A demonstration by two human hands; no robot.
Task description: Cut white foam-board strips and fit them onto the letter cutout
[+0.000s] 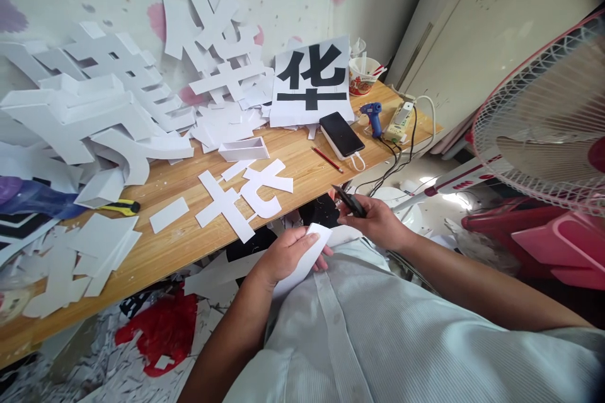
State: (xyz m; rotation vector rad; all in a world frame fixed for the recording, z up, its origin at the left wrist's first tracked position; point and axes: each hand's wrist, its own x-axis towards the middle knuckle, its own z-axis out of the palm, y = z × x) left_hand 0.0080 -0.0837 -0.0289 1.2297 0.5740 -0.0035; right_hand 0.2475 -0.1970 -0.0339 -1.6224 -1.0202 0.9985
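My left hand [288, 253] grips a white foam board piece [309, 253] in front of my shirt, thumb on top. To its right my right hand [375, 221] is closed around a black cutter [350, 201], whose blade points up and left, apart from the board. On the wooden table [189, 233] lie flat white character pieces [224, 201], with a small white rectangle [169, 215] to their left. Behind them is a white open box shape [244, 149]. A printed sheet [309, 85] with a black character leans at the back.
A phone [341, 134] on a white power bank, a red pencil [327, 159], a blue glue gun [372, 118] and a power strip [400, 121] are at the table's right. White letters [94, 101] crowd the left. A fan [548, 119] stands right; scraps and a red bag [163, 334] lie below.
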